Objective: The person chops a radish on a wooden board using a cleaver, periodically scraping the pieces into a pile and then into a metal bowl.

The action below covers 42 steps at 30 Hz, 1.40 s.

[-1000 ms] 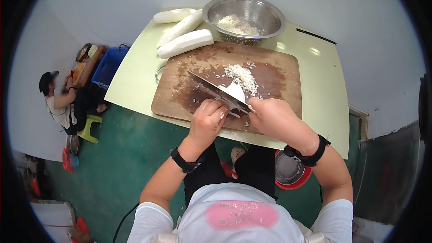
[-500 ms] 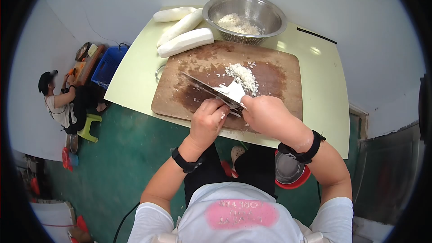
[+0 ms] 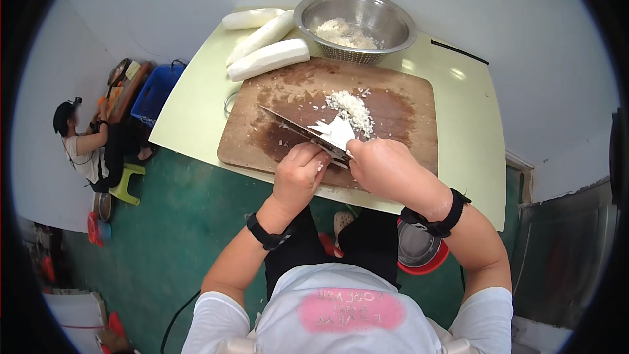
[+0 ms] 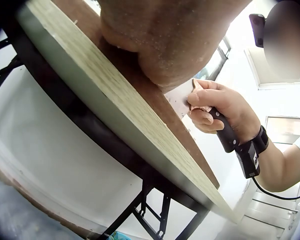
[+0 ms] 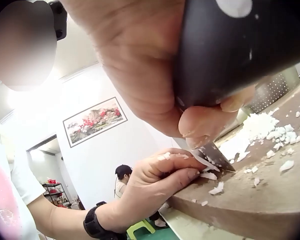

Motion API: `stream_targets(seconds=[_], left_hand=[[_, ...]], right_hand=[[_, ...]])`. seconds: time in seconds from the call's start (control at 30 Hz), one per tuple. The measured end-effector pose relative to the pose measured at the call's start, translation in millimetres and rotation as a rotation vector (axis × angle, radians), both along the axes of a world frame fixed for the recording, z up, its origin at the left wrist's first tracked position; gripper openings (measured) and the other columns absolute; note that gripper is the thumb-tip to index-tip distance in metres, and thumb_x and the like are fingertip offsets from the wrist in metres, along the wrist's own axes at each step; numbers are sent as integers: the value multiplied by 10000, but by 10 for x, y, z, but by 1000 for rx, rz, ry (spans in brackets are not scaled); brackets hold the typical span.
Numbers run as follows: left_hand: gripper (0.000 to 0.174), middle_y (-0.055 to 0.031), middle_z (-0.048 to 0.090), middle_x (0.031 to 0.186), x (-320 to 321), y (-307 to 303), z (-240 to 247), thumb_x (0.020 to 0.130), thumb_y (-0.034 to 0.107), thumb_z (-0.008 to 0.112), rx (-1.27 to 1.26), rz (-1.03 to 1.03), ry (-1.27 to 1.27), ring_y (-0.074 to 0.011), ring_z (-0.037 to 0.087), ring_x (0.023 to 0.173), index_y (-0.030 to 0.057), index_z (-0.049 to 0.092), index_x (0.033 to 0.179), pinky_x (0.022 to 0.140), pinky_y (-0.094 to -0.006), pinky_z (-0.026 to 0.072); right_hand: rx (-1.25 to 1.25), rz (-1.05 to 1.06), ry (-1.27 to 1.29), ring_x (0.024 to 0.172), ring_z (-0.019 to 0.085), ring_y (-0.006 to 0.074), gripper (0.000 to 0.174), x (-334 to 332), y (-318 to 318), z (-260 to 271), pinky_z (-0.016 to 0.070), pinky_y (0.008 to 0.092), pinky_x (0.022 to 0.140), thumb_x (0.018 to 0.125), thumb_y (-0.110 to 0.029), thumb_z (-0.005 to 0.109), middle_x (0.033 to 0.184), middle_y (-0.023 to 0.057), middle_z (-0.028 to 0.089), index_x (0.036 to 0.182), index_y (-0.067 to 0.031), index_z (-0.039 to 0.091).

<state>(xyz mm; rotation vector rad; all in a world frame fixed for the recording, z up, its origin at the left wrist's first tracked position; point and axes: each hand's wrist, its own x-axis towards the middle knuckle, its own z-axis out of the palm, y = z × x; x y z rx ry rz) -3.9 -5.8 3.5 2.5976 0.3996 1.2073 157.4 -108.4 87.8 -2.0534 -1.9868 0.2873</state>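
In the head view a wide knife (image 3: 295,127) slants over the wooden cutting board (image 3: 406,92), gripped by its black handle in my right hand (image 3: 388,165). My left hand (image 3: 299,174), fingers curled, holds white radish pieces (image 5: 208,169) against the board, close beside the blade. White slices (image 3: 336,131) lie on the blade's far side, next to a heap of chopped bits (image 3: 352,110). The right wrist view shows the blade's edge down at the board. In the left wrist view my right hand (image 4: 227,107) wraps round the handle.
A metal colander (image 3: 393,36) with shredded white pieces stands behind the board. Three peeled radishes (image 3: 268,59) lie at the back left. The table (image 3: 472,131) extends right of the board. Another person (image 3: 92,144) sits far left by a blue crate (image 3: 156,95).
My right hand and the knife have shifted left, towards my left hand, which stays nearly in place. The white slices beside the blade have spread a little.
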Motion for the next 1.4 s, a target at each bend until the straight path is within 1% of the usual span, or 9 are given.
stream_targets(seconds=[0.27, 0.37, 0.47, 0.53, 0.63, 0.9, 1.2, 1.33, 1.4], left_hand=[[172, -116, 638, 939, 6, 1, -4, 732, 1, 708, -12, -5, -20, -319, 612, 896, 7, 664, 898, 774, -395, 522], [176, -112, 633, 926, -2, 6, 2, 717, 4, 714, -16, 10, -2, -319, 602, 895, 12, 664, 886, 777, -407, 510], [183, -107, 633, 929, 0, 23, -28, 708, 17, 719, 35, 33, -28, -316, 597, 905, 22, 665, 883, 801, -417, 496], [180, -104, 633, 932, -5, 14, -24, 711, 31, 720, 42, 34, -30, -311, 598, 904, 23, 663, 881, 817, -425, 485], [174, -105, 635, 939, -29, -5, -26, 720, 33, 713, 14, 44, 5, -308, 601, 918, 16, 662, 886, 828, -427, 484], [178, -114, 646, 967, -44, -10, -34, 742, 25, 701, 6, 30, -17, -319, 608, 942, 1, 658, 913, 837, -422, 496], [173, -117, 646, 965, -51, -18, -40, 738, 16, 703, -33, 17, -18, -324, 608, 940, 2, 660, 905, 825, -418, 508], [165, -116, 643, 956, -44, -2, -39, 743, 12, 702, -40, 14, -32, -325, 599, 943, 4, 664, 903, 819, -419, 507], [168, -121, 624, 946, -49, 29, -33, 743, 5, 706, -39, -9, -30, -330, 591, 934, 2, 646, 900, 813, -420, 502]], right_hand=[[-28, -38, 0, 640, 653, 399, 113, -33, -171, 137, 521, 496, 602, 842, -116, 557, 634, 212, 627, 856, -10, 593], [-1, -17, 3, 634, 653, 398, 109, -34, -156, 119, 522, 489, 596, 841, -113, 560, 626, 210, 625, 844, -9, 592], [-30, -4, 13, 635, 653, 399, 105, -49, -85, 81, 523, 488, 593, 838, -106, 561, 633, 213, 627, 844, -7, 595], [13, 26, 5, 640, 653, 406, 100, -72, -15, 16, 521, 497, 594, 835, -93, 555, 639, 220, 627, 832, -3, 598], [35, 10, 22, 644, 651, 412, 98, -48, -2, 3, 519, 502, 593, 830, -85, 553, 644, 225, 627, 816, 0, 599], [17, -38, 4, 629, 653, 401, 105, -75, -165, 118, 522, 501, 595, 841, -97, 543, 635, 220, 627, 815, -7, 589], [-68, -30, 25, 668, 663, 399, 117, -140, 4, 80, 529, 498, 631, 835, -98, 550, 669, 229, 640, 821, -6, 621], [-16, -37, 8, 684, 659, 404, 122, -122, 3, 21, 523, 502, 642, 833, -112, 562, 685, 228, 641, 827, -3, 616], [35, -59, 26, 683, 655, 407, 125, -80, -58, 111, 520, 505, 641, 833, -123, 569, 684, 225, 639, 833, -5, 611]])
